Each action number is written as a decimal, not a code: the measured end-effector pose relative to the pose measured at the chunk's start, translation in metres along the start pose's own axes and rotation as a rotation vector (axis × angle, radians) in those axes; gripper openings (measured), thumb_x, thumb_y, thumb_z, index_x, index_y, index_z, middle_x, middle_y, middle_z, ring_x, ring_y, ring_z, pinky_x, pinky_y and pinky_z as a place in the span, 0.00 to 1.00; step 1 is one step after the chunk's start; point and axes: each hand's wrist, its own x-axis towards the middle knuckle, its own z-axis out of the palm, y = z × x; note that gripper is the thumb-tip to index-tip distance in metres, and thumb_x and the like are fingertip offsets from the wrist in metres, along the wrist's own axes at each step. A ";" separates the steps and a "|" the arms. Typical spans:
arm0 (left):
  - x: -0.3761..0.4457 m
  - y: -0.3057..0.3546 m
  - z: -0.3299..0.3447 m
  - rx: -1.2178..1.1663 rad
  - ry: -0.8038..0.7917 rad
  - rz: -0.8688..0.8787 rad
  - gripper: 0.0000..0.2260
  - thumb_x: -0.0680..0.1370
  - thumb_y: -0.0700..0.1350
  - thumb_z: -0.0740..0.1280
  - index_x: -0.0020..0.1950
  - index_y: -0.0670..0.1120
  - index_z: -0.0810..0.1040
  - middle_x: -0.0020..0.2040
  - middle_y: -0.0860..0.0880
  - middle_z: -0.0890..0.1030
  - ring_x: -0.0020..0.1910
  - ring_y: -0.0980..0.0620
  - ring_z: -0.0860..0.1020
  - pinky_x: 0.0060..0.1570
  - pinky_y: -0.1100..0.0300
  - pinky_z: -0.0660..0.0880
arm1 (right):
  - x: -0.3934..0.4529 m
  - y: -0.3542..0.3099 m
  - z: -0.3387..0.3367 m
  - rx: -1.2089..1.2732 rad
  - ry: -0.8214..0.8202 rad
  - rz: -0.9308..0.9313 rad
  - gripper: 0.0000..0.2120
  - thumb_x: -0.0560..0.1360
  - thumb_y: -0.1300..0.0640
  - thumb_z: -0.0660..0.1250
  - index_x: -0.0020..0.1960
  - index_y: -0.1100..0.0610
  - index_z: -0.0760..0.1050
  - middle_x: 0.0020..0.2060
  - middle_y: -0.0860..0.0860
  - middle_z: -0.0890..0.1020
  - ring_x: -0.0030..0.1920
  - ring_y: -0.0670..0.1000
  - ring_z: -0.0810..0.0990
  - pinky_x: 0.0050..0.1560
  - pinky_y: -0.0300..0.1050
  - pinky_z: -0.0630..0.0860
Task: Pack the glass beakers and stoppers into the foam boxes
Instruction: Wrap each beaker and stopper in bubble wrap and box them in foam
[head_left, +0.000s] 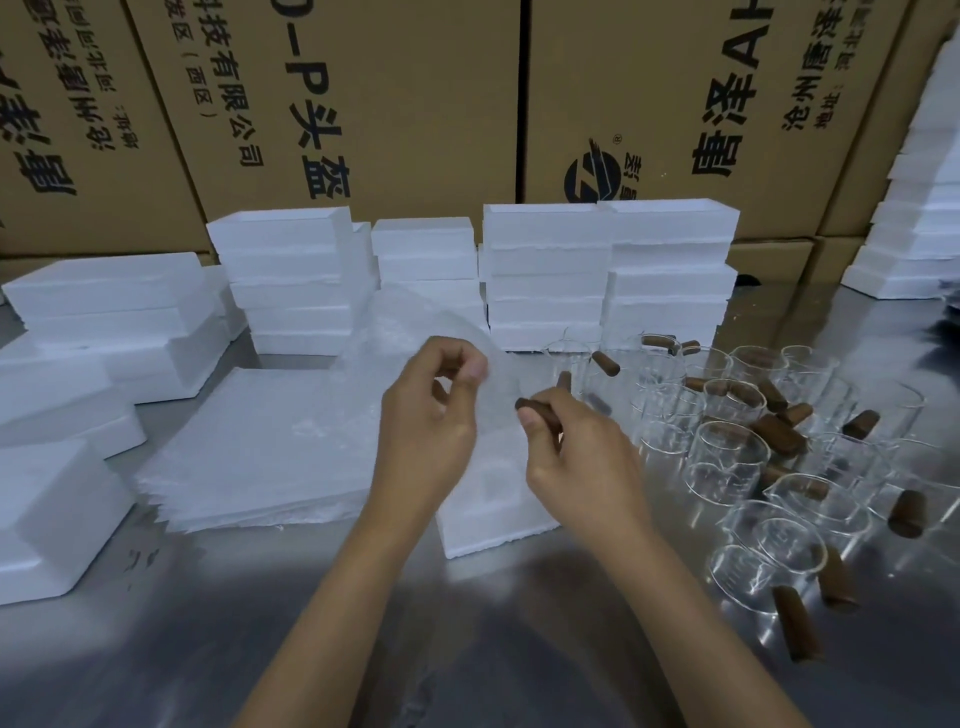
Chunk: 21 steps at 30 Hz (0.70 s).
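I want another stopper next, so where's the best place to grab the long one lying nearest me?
Pinch the stopper across its sides near the middle, from above. It lies flat on the steel table, tapered, with a beaker just beyond its far end, so come down on the half nearer you.

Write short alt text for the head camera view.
Over a metal table, the right hand holds a brown stopper and the left hand pinches a thin translucent sheet. Glass beakers stand right, foam boxes behind.
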 end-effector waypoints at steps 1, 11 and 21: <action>-0.004 0.002 0.004 0.010 -0.030 0.026 0.06 0.81 0.42 0.65 0.45 0.52 0.76 0.43 0.59 0.80 0.47 0.58 0.79 0.46 0.70 0.71 | 0.002 0.000 0.001 0.070 0.023 0.067 0.06 0.80 0.49 0.62 0.49 0.49 0.77 0.31 0.41 0.75 0.34 0.46 0.74 0.34 0.41 0.65; -0.015 0.001 0.018 -0.111 -0.201 -0.063 0.06 0.80 0.43 0.67 0.49 0.55 0.79 0.42 0.57 0.85 0.44 0.57 0.83 0.49 0.60 0.78 | 0.013 0.005 -0.013 0.698 -0.038 0.455 0.09 0.79 0.60 0.62 0.43 0.59 0.79 0.39 0.61 0.77 0.34 0.46 0.71 0.39 0.44 0.67; 0.003 -0.003 -0.011 0.149 0.348 0.116 0.15 0.78 0.40 0.67 0.60 0.55 0.72 0.58 0.59 0.73 0.60 0.52 0.72 0.56 0.67 0.69 | 0.015 0.009 -0.018 0.854 -0.016 0.489 0.17 0.74 0.62 0.60 0.34 0.50 0.82 0.34 0.46 0.85 0.41 0.54 0.76 0.48 0.43 0.72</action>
